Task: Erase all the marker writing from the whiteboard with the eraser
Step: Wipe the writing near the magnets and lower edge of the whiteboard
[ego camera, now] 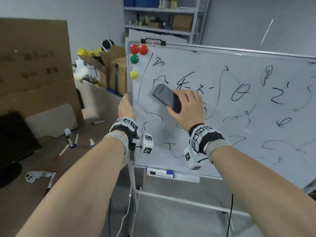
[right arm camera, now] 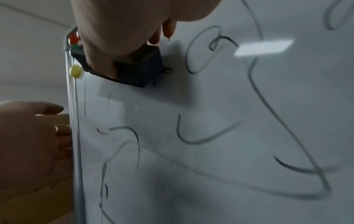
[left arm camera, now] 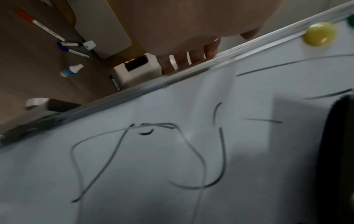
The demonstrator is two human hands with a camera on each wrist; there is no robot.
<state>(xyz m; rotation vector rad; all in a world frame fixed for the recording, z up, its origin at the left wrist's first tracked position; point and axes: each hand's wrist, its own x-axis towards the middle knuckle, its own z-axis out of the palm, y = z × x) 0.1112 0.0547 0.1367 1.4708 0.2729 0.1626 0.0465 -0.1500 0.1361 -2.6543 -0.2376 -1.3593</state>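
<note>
Right hand [ego camera: 187,106] grips the eraser [ego camera: 166,97] against the whiteboard [ego camera: 256,103] (scribbles everywhere); left hand [ego camera: 125,107] seemingly curls around its left edge.

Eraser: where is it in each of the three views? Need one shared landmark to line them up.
Head: the eraser is left of centre, flat against the whiteboard, held by the right hand.
Left wrist: only its dark edge shows, at the right border.
Right wrist: upper left, under the right hand, on the board.
Shared landmark: the yellow magnet near the board's left edge.
</note>
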